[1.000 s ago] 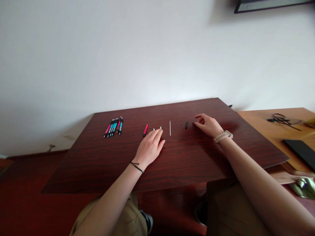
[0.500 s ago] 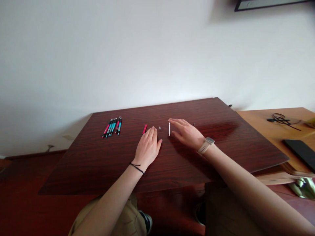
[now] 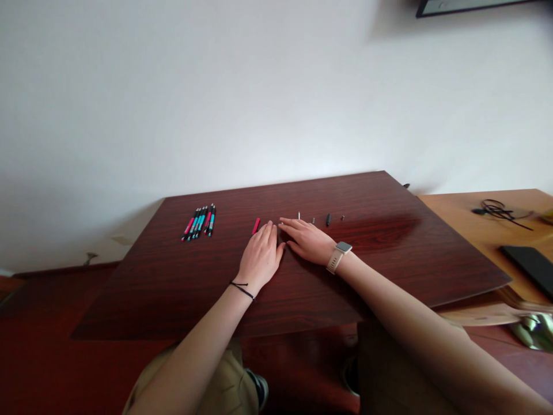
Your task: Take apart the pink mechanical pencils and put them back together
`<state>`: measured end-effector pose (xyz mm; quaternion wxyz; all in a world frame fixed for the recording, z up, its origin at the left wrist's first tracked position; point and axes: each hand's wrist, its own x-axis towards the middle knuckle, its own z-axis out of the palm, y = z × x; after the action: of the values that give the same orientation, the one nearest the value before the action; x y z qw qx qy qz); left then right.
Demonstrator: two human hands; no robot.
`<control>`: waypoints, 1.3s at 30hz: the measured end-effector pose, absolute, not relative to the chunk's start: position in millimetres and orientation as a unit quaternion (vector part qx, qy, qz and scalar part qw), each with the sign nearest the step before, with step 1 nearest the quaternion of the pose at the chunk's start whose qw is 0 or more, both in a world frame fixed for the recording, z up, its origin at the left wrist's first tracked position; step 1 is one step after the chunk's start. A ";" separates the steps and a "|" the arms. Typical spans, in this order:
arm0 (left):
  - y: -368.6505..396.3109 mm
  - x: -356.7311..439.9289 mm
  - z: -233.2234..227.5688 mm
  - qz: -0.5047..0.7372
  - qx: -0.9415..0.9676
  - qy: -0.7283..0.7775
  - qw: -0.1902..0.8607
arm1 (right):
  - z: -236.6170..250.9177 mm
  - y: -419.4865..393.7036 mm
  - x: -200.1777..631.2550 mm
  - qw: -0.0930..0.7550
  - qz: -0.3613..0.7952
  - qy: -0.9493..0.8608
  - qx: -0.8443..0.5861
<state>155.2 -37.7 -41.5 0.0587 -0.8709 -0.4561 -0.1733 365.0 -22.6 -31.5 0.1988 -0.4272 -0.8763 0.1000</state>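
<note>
My left hand (image 3: 260, 254) lies flat on the dark wooden board (image 3: 276, 288), fingers together, holding nothing. Its fingertips are just right of a short pink pen barrel (image 3: 256, 225). My right hand (image 3: 305, 238), with a watch on the wrist, rests flat beside it, fingertips almost touching the left hand's. It covers most of a thin white rod (image 3: 299, 215), whose tip shows beyond it. Past the right hand lie small dark pen parts in a row: a tiny piece (image 3: 313, 220), a black cap (image 3: 328, 219) and another tiny piece (image 3: 342, 217).
A bundle of several pink and teal pens (image 3: 199, 222) lies at the board's back left. To the right stands a lighter table (image 3: 475, 225) with a black cable (image 3: 495, 210) and a flat black device (image 3: 527, 262). A white wall rises behind.
My right hand has slid left across the board from the black parts to beside my left hand, uncovering the small dark pieces. My left hand has barely moved.
</note>
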 end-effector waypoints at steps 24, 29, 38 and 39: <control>-7.5 138.5 -16.6 -0.129 -0.846 -0.516 0.031 | -15.6 9.9 344.7 0.191 0.109 -0.837 -0.501; 4.7 139.4 -12.8 -0.105 -0.862 -0.496 -0.001 | -22.0 19.8 334.7 0.173 0.098 -0.842 -0.501; 17.2 143.1 -13.9 -0.117 -0.855 -0.506 0.000 | -26.7 22.6 345.0 0.203 0.123 -0.820 -0.521; 17.6 143.2 -14.3 -0.117 -0.854 -0.507 0.001 | -26.2 22.9 345.7 0.202 0.128 -0.816 -0.527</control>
<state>143.2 17.6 -14.3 0.0014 -0.8538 -0.5073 -0.1170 345.7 22.9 -26.2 0.2018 -0.5272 -0.8155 0.1276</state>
